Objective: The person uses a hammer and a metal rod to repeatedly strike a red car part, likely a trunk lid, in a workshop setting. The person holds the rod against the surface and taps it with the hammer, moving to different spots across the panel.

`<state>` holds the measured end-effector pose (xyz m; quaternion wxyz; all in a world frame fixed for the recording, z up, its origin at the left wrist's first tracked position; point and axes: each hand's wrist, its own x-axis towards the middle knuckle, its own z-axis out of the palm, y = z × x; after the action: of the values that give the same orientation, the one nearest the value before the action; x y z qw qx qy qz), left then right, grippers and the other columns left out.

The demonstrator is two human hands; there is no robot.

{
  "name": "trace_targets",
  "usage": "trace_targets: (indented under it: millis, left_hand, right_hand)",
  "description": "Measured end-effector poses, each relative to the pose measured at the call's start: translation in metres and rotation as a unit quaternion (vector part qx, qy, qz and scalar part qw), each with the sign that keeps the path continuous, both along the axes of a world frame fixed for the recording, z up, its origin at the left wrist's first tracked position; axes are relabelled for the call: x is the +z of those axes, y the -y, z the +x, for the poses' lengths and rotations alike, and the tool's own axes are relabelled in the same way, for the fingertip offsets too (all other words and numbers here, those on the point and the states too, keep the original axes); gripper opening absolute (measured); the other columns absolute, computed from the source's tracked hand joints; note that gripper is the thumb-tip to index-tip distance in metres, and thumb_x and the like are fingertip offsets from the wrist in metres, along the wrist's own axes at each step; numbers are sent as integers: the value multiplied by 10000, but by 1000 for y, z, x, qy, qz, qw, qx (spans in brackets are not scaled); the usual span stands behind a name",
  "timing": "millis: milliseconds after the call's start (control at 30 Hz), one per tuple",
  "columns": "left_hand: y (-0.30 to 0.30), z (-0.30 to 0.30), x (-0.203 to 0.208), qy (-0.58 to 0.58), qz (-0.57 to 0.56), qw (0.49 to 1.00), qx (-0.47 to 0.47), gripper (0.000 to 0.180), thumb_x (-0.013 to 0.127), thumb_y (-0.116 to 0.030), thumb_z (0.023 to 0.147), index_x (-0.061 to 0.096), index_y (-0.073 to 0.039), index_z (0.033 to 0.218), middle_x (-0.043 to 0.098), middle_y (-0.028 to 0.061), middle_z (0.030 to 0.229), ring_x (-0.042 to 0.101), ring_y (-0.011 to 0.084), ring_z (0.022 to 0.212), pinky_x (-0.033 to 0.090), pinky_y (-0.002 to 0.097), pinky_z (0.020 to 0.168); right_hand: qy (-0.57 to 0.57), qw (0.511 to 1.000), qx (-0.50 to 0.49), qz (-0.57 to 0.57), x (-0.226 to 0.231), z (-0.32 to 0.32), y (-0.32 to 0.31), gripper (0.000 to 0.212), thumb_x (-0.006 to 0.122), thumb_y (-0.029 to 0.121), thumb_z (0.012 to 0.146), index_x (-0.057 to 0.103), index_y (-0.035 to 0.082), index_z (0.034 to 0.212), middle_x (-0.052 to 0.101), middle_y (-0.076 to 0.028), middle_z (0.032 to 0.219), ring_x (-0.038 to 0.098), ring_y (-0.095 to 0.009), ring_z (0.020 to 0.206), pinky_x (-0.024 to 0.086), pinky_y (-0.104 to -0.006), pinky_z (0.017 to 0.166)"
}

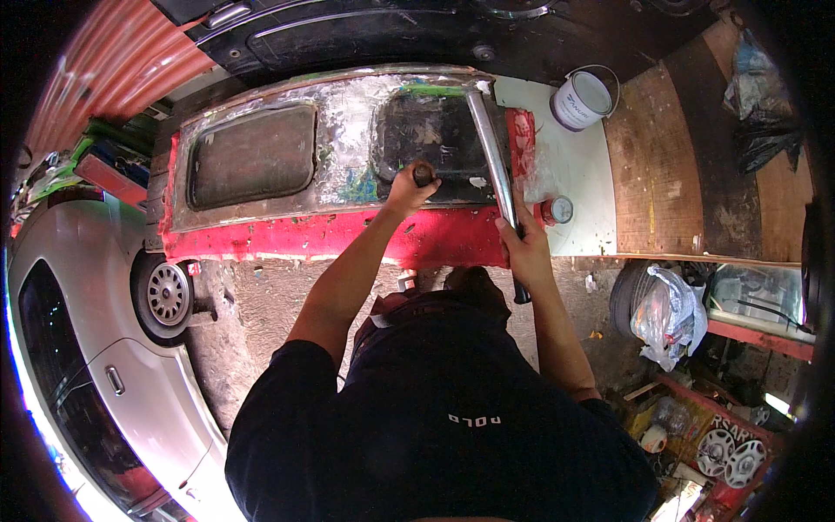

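A scraped vehicle panel (pixel 341 130) with patchy white, green and bare spots lies before me, two dark recessed sections in its face. Over its right-hand recess, my left hand (pixel 407 193) is closed round a dark rounded handle (pixel 424 174); whatever extends below the fist is hidden. Fingers of my right hand (pixel 527 246) wrap the black grip of a long silver-shafted tool (pixel 490 148). That shaft slants away across the panel's right end, and its exact kind cannot be made out. Red cloth (pixel 330 237) shows along the panel's near edge.
A white paint bucket (pixel 565 111) and a small red tin (pixel 557 210) stand on the work surface to the right, beside wooden boards (pixel 654 165). A silver car (pixel 113 296) is close on my left. Plastic bags (pixel 668 315) and hubcaps (pixel 716 452) lie at lower right.
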<state>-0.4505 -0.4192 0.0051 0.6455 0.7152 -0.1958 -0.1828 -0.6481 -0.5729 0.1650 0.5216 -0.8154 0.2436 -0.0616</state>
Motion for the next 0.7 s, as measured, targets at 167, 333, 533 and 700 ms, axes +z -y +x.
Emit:
trace_targets:
  millis: [167, 333, 533, 700]
  left_hand:
    - [1, -1, 8, 13, 18, 1000, -6, 219, 765, -126, 754, 590, -61, 868, 570, 9, 749, 518, 110, 713, 455, 280, 681]
    - [3, -2, 2, 12, 10, 1000, -15, 227, 767, -137, 754, 599, -55, 882, 581, 14, 765, 521, 106, 726, 463, 287, 679]
    - [11, 4, -13, -6, 13, 999, -43, 215, 772, -114, 763, 611, -63, 896, 611, -4, 812, 555, 104, 761, 474, 293, 710]
    - [16, 15, -30, 37, -34, 998, 42, 350, 775, -190, 746, 611, -6, 994, 648, 65, 828, 571, 152, 764, 488, 314, 718]
  right_hand:
    - [5, 1000, 13, -7, 2, 4, -3, 604, 619, 223, 930, 377, 125, 1475, 589, -163, 1317, 599, -224, 1173, 456, -325, 967]
    - [15, 999, 32, -33, 18, 8, -11, 606, 610, 210, 937, 360, 124, 1483, 611, -173, 1279, 620, -232, 1137, 472, -332, 946]
    - [9, 987, 115, -108, 4, 0, -16, 582, 577, 145, 947, 348, 89, 1479, 585, -216, 1288, 608, -302, 1134, 473, -374, 939]
    - [28, 981, 150, -124, -27, 3, -15, 603, 570, 167, 952, 317, 127, 1498, 588, -233, 1274, 631, -338, 1107, 499, -389, 894]
